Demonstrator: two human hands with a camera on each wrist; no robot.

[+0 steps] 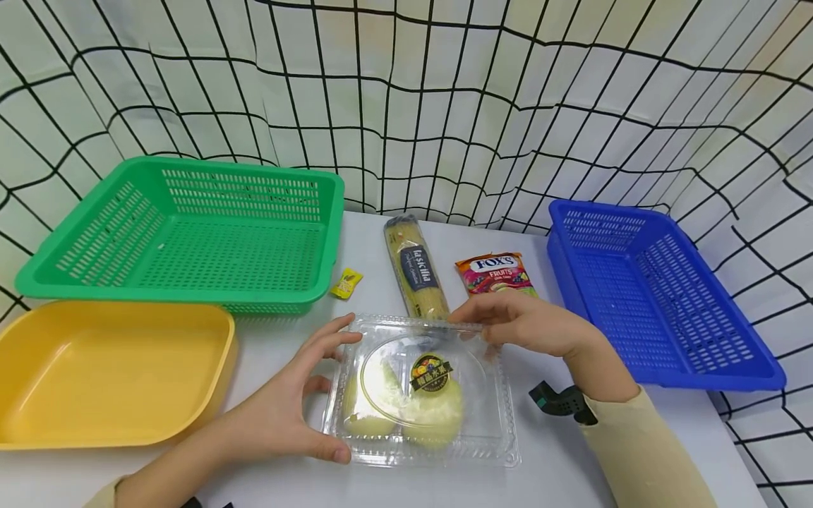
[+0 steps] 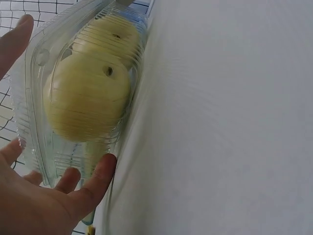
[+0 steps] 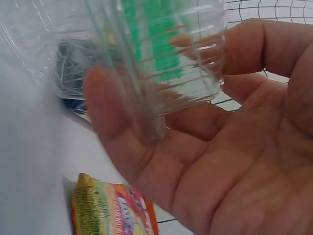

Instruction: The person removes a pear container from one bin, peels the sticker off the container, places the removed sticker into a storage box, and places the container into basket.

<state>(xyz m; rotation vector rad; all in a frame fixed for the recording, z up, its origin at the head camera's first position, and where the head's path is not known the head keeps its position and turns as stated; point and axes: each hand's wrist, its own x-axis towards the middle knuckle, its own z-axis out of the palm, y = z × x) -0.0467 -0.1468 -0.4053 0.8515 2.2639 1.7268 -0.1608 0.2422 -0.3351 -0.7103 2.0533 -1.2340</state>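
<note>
A clear plastic clamshell box (image 1: 489, 423) holds two pale yellow fruits (image 2: 88, 98) and bears a round black label (image 1: 430, 372) on its lid. My left hand (image 1: 282, 409) spans its left side, with the thumb by the near corner and the fingers at the far corner. At the far right corner, my right hand (image 1: 533, 324) grips the box's edge between thumb and fingers. In the right wrist view, the right-hand fingers (image 3: 110, 107) wrap round the ribbed corner. The lid lies over the fruits; I cannot tell whether it is latched.
Behind the box lie a spaghetti pack (image 1: 416, 268), a red FOX'S candy bag (image 1: 497, 274) and a small yellow wrapped sweet (image 1: 346, 283). A green basket (image 1: 190, 293) and a yellow tub (image 1: 219, 353) stand left, a blue basket (image 1: 730, 381) right. Black wire mesh (image 1: 394, 85) encloses the table.
</note>
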